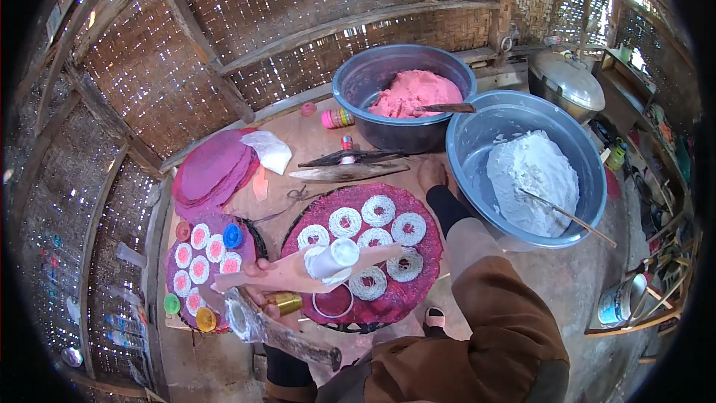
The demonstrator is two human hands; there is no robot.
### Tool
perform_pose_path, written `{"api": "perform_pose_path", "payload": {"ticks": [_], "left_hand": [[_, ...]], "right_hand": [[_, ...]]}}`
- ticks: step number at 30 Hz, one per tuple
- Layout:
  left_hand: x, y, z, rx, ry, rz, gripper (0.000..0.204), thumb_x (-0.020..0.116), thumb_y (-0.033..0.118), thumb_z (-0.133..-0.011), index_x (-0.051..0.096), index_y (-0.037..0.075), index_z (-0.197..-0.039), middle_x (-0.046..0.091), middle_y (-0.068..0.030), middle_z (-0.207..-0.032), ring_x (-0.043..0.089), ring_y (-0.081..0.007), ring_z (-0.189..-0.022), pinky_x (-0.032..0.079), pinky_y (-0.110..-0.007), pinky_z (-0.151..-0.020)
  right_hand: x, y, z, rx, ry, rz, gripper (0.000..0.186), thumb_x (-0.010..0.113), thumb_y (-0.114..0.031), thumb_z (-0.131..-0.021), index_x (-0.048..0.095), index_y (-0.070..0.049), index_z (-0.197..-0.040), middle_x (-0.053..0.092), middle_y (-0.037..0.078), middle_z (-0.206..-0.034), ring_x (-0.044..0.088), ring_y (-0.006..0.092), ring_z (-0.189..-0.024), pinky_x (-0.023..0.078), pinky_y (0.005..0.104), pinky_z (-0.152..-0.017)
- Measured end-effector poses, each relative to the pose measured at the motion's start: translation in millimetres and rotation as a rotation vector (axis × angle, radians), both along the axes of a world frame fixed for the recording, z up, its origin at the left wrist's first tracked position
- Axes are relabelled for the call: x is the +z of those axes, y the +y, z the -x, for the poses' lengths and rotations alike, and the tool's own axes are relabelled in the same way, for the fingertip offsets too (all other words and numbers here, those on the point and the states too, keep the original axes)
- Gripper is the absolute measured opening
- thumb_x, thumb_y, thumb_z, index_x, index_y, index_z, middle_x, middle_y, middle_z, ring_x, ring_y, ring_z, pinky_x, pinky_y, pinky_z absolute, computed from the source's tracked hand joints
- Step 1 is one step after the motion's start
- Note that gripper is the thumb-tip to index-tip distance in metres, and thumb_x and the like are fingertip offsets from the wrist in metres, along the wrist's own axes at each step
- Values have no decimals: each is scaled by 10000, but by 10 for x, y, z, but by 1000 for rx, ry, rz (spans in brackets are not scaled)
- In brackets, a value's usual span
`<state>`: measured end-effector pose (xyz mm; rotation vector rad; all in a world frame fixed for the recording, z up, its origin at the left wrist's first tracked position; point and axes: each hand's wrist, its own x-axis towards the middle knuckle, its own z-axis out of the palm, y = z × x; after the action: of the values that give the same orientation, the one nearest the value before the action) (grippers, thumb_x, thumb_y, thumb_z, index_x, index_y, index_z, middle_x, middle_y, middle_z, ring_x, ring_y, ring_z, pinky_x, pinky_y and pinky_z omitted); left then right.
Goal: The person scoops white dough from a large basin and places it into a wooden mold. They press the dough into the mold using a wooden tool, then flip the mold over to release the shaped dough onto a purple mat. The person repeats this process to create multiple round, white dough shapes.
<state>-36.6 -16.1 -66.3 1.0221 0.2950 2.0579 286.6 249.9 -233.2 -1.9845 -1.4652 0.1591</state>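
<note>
My left hand (pixel 267 291) is wrapped round a wooden hand press in two parts. Its upper bar (pixel 380 254) carries a white-coated cylinder (pixel 341 255); its lower bar (pixel 298 341) has a round hole smeared white, with a gold-coloured cylinder (pixel 286 302) next to my fingers. Beneath the press, a round magenta mat (pixel 424 283) bears several white lacy dough rings (pixel 378 210) and a thin white hoop (pixel 317 311). My right hand (pixel 431 175) reaches forward beside the blue-grey basin (pixel 589 201) of white dough (pixel 533 183); its fingers are too unclear to read.
Another basin (pixel 403 134) holds pink dough (pixel 418 92) and a wooden paddle. A second press (pixel 350 172) lies before it. At left are stacked magenta mats (pixel 209 168), a white cloth (pixel 268 151), and a smaller mat with pink-centred rings (pixel 199 270) and coloured cups (pixel 233 236). A lidded pot (pixel 567 78) stands behind.
</note>
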Motion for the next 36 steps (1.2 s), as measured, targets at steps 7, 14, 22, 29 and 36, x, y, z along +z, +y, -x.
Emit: {"api": "perform_pose_path", "payload": {"ticks": [7, 14, 22, 29, 36], "left_hand": [[-163, -183, 386, 142, 56, 17, 367, 744, 52, -681, 462, 120, -905, 439, -52, -1075, 480, -208, -1074, 432, -393, -936], [-283, -171, 386, 149, 127, 50, 363, 738, 55, -687, 462, 114, -916, 448, -52, -1066, 487, -203, -1059, 436, -383, -924], [-421, 158, 279, 204, 540, 131, 359, 730, 58, -695, 463, 107, -929, 458, -52, -1056, 496, -198, -1042, 440, -372, -911], [-517, 428, 117, 278, 776, 109, 355, 724, 61, -701, 464, 101, -939, 466, -52, -1047, 504, -193, -1027, 443, -362, -899], [-511, 471, 159, 333, 772, 118, 352, 717, 63, -707, 464, 95, -950, 475, -52, -1039, 512, -189, -1012, 447, -352, -887]], "right_hand": [[21, 43, -112, 52, -419, -88, 226, 478, -110, -809, 633, 15, -916, 627, 226, -888, 601, 368, -876, 470, 459, -787], [364, -387, 143, 101, -117, 260, 270, 475, -205, -846, 662, -29, -931, 638, 255, -912, 634, 391, -872, 488, 466, -767], [664, -1792, 226, 460, 715, -105, 150, 536, -149, -864, 574, -14, -919, 589, 60, -825, 577, 184, -747, 457, 313, -688], [1797, -2732, 133, 521, 947, -330, 104, 523, -48, -888, 483, -36, -982, 529, 34, -887, 521, 72, -747, 423, 193, -670], [2190, -3079, 220, 540, 994, -375, 139, 476, -29, -897, 431, -21, -1028, 545, 90, -926, 539, 102, -737, 464, 229, -664]]}}
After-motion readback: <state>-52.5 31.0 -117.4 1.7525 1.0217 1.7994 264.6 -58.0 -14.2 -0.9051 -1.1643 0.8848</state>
